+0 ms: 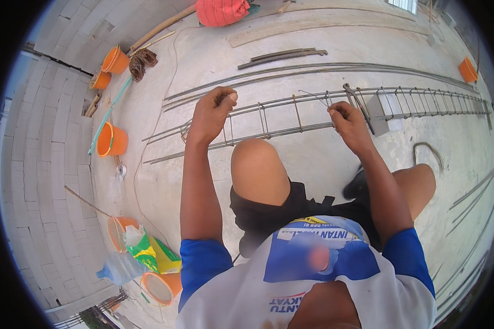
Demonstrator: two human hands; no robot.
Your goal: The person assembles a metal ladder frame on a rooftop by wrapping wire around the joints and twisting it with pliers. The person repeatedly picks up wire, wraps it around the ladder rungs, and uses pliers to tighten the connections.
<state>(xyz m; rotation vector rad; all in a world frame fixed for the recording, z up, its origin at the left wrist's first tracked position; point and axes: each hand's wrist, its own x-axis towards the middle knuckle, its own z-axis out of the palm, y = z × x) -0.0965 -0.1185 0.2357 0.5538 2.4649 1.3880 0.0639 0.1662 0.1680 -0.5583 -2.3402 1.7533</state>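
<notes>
A long rebar cage (pixel 280 131) with square stirrups crosses the floor in front of my knees. My left hand (pixel 214 111) is raised over its left part, fingers curled and thumb against the index finger; whether anything thin is between them I cannot make out. My right hand (pixel 348 124) is at the cage's near bars, with thumb and fingers pinched on a thin tie wire (pixel 313 95). Right beside that hand, dark long-handled pincers (pixel 362 109) rest across the bars. A light grey block (pixel 388 122) lies under the cage there.
Loose steel bars (pixel 291 73) lie beyond the cage, with short dark bars (pixel 282 57) farther off. Orange buckets (pixel 113 140) stand along the left block wall (pixel 44 159). A water jug (pixel 121 267) and a yellow-green sack (pixel 155 253) are at lower left. Bent rods (pixel 431 151) lie right.
</notes>
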